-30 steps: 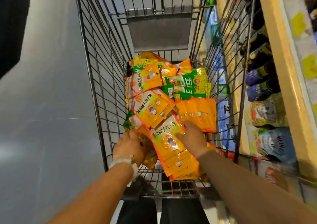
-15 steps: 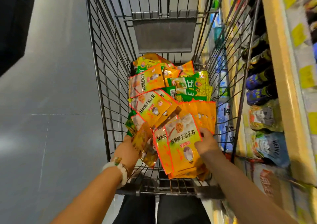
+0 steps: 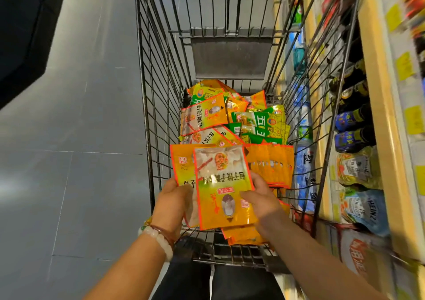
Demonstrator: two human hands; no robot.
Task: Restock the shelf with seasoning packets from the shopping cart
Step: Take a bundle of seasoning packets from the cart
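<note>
2 hands: left hand [image 3: 171, 204] fingers curled gripping orange packets [image 3: 222, 184]; right hand [image 3: 262, 202] thumb pinching them.

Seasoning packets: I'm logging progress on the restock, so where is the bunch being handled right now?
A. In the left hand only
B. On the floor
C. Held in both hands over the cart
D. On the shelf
C: the left hand and right hand both hold the orange packets above the cart.
</note>
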